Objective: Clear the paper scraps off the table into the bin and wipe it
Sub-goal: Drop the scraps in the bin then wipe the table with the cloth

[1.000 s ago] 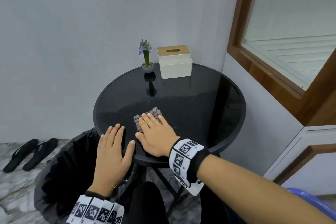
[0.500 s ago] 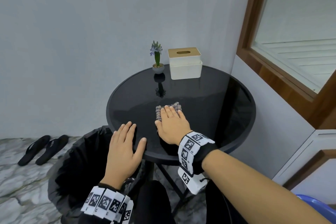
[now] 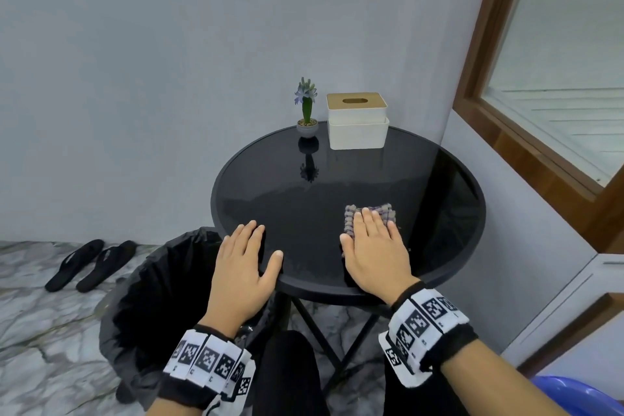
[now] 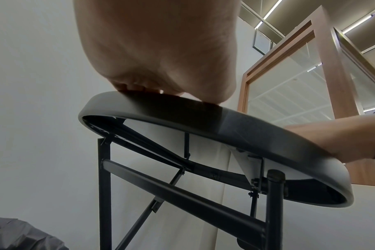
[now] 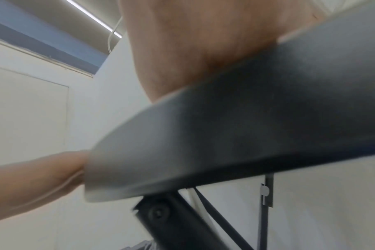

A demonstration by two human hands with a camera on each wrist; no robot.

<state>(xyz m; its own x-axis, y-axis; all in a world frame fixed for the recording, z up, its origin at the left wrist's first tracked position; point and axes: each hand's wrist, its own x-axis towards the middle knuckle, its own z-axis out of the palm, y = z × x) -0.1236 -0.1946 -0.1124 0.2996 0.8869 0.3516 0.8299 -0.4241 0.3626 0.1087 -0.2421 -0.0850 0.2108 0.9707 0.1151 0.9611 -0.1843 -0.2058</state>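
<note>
A round black glass table [image 3: 337, 179] stands against the wall. My right hand [image 3: 373, 243] lies flat, fingers straight, on a folded grey checked cloth [image 3: 369, 213] at the table's front right. My left hand [image 3: 244, 258] rests flat on the front left rim, over the bin [image 3: 152, 297], which has a black liner and sits on the floor at the left. No paper scraps show on the tabletop. From below, the left wrist view shows my left hand [image 4: 152, 50] on the table rim [image 4: 203, 118]. The right wrist view is blurred, with my right hand [image 5: 203, 42] above the table rim [image 5: 246, 126].
A small potted flower [image 3: 306, 111] and a white tissue box with a wooden lid [image 3: 357, 120] stand at the table's back edge. Black sandals [image 3: 89, 263] lie on the marble floor at left. A wood-framed window [image 3: 540, 78] is at right, and something blue [image 3: 580, 395] shows at bottom right.
My right hand has slid the cloth from the front middle of the table toward the right. The left hand stays on the front left rim.
</note>
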